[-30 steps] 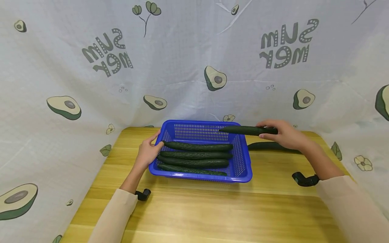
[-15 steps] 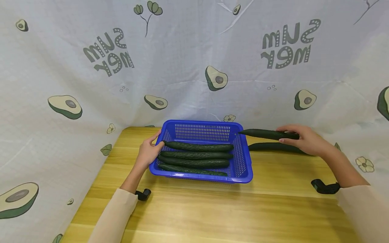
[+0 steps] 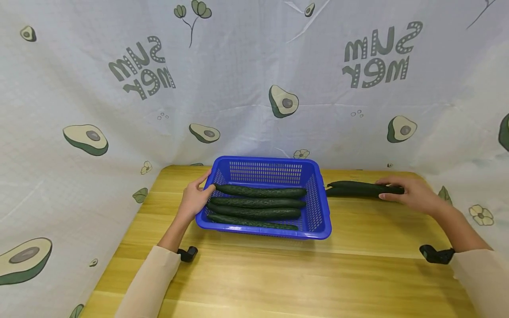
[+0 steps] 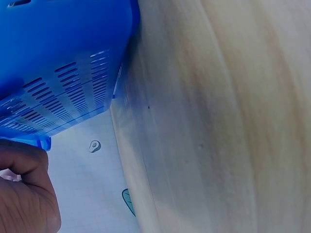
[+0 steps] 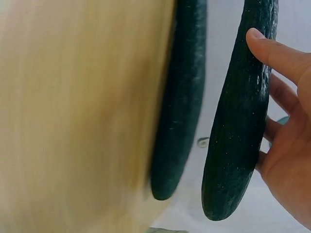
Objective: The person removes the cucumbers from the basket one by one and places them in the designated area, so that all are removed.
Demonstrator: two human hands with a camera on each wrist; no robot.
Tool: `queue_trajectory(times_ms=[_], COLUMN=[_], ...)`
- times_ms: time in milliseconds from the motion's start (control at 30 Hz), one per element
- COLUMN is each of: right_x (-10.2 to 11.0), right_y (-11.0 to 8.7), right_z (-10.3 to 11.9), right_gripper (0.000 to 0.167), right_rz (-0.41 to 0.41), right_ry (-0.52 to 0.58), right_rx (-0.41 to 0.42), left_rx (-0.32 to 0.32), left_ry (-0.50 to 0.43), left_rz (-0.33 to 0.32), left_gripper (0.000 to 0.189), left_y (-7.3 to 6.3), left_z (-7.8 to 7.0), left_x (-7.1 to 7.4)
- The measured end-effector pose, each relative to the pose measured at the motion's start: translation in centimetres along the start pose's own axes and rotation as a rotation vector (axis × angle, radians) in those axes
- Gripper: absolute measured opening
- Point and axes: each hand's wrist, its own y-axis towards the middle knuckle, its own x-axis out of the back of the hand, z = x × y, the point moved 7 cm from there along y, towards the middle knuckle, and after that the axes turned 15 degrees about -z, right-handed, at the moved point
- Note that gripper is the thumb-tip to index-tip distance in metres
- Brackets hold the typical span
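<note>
My right hand (image 3: 415,194) grips a dark green cucumber (image 5: 235,141) near one end, thumb on one side and fingers on the other. A second cucumber (image 5: 182,97) lies on the table beside it; the two overlap in the head view, and a gap shows between them in the right wrist view. At the left end of a blue plastic basket (image 3: 258,231), my left hand (image 3: 192,201) holds the rim with its thumb over the edge. Several cucumbers (image 3: 258,203) lie side by side in the basket. The left wrist view shows the basket's slotted wall and part of that hand.
The wooden table (image 3: 278,278) runs back to a white cloth (image 3: 238,97) printed with avocados, which hangs behind and along both sides. A black wrist camera (image 3: 436,255) sits on the right wrist and another (image 3: 188,254) on the left.
My right hand has carried its cucumber to the right, away from over the basket, and down close to the one on the table. The left hand and basket have stayed put.
</note>
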Motion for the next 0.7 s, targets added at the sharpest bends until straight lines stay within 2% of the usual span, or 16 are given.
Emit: queue_trajectory(times_ms=[133, 233, 700], right_x=[-1.3, -2.2, -4.3], right_y=[-0.3, -0.4, -0.6], right_z=[-0.9, -1.3, -1.9], right_gripper=[0.044, 0.044, 0.045], right_rz=[0.071, 0.102, 0.160], right_ry=[0.036, 0.044, 0.008], right_rx=[-0.058, -0.071, -0.100], left_rx=[-0.002, -0.004, 0.009], left_ry=[0.001, -0.001, -0.010], left_rz=[-0.007, -0.007, -0.004], left_gripper=[0.061, 0.060, 0.060], left_y=[0.0, 0.0, 0.2], left_z=[0.1, 0.2, 0.5], left_x=[0.0, -0.1, -0.2])
